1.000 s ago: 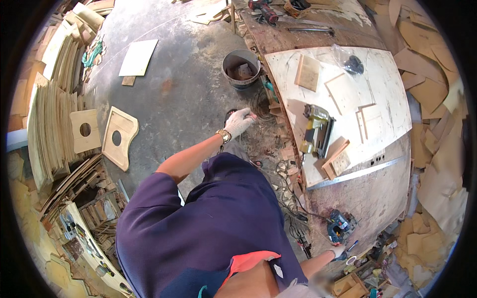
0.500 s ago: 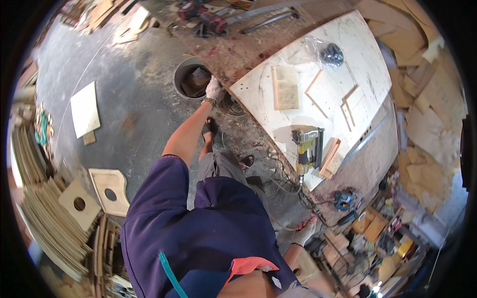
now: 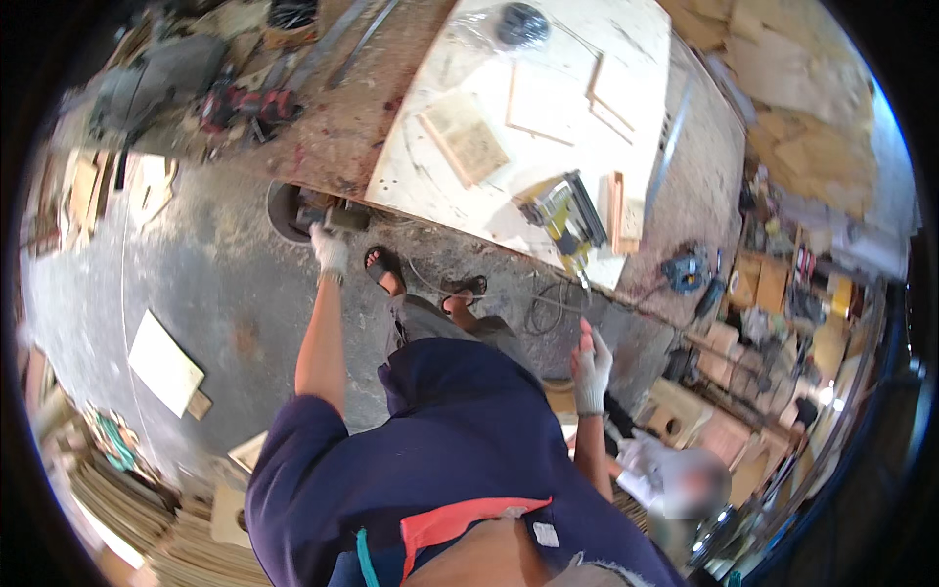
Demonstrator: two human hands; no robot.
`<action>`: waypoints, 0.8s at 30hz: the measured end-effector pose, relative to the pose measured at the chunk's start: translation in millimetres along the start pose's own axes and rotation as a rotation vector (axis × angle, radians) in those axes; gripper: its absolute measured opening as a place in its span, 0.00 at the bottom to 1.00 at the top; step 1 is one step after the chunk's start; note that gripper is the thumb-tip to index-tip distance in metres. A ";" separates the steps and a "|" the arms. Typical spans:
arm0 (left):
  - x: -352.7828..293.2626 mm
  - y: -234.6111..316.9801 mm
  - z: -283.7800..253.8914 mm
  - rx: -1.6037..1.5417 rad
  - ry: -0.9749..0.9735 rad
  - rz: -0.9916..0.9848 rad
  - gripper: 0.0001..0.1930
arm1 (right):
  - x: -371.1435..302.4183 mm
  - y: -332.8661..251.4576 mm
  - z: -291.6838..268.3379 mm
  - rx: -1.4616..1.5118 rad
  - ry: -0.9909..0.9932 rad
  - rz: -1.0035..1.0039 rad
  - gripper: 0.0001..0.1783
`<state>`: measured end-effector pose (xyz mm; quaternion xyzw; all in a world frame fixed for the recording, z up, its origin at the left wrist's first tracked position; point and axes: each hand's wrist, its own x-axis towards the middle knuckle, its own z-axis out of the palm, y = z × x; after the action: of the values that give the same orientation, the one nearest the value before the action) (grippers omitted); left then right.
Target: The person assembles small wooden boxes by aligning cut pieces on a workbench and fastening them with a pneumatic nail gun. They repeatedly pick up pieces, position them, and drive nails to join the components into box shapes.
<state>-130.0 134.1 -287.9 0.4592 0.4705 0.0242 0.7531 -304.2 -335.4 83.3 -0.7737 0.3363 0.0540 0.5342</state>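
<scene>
Head view: workbench (image 3: 337, 137) along far side; bucket (image 3: 282, 212) at its near edge, left. Left hand (image 3: 331, 252) beside bucket, at block (image 3: 347, 217) near bucket's right rim; grip cannot be told. Right hand (image 3: 591, 367) well apart, loosely extended, seemingly empty. Step looks like handling block; next move calls for firm hold. No writing legible.

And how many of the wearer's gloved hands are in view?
2: the left hand by the bucket, the right hand below the yellow nail gun in the picture.
</scene>
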 end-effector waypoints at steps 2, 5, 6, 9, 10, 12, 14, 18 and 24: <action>-50.2 10.2 -32.0 0.693 -0.003 0.359 0.23 | 6.7 -23.7 31.5 -0.278 -0.014 -0.319 0.31; -108.0 10.8 -64.7 0.246 -0.057 0.110 0.23 | 3.2 -73.3 62.0 -0.559 -0.121 -0.446 0.36; -123.2 10.9 -73.1 0.171 0.013 0.083 0.22 | 1.0 -89.6 72.1 -0.571 -0.183 -0.405 0.39; -157.1 21.9 -93.2 -0.026 0.118 -0.069 0.21 | 1.7 -123.7 107.0 -0.612 -0.286 -0.467 0.45; -167.3 29.4 -95.3 -0.100 0.166 -0.163 0.21 | 2.5 -131.3 115.6 -0.654 -0.318 -0.560 0.46; -191.2 54.6 -97.0 -0.152 0.102 -0.260 0.08 | 8.9 -141.5 135.1 -0.611 -0.421 -0.662 0.47; -207.9 91.4 -75.5 -0.379 0.135 -0.298 0.04 | 12.6 -151.0 153.7 -0.556 -0.510 -0.746 0.48; -273.1 184.8 7.2 -0.497 -0.167 -0.044 0.13 | 3.6 -177.6 175.7 -0.568 -0.628 -1.013 0.46; -385.4 311.8 126.9 -0.605 -0.561 0.471 0.10 | 2.4 -242.0 158.3 -0.308 -0.674 -1.285 0.52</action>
<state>-128.2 48.6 216.6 0.3021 0.1037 0.2053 0.9251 -118.9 -150.7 206.5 -0.8256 -0.3764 0.0120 0.4201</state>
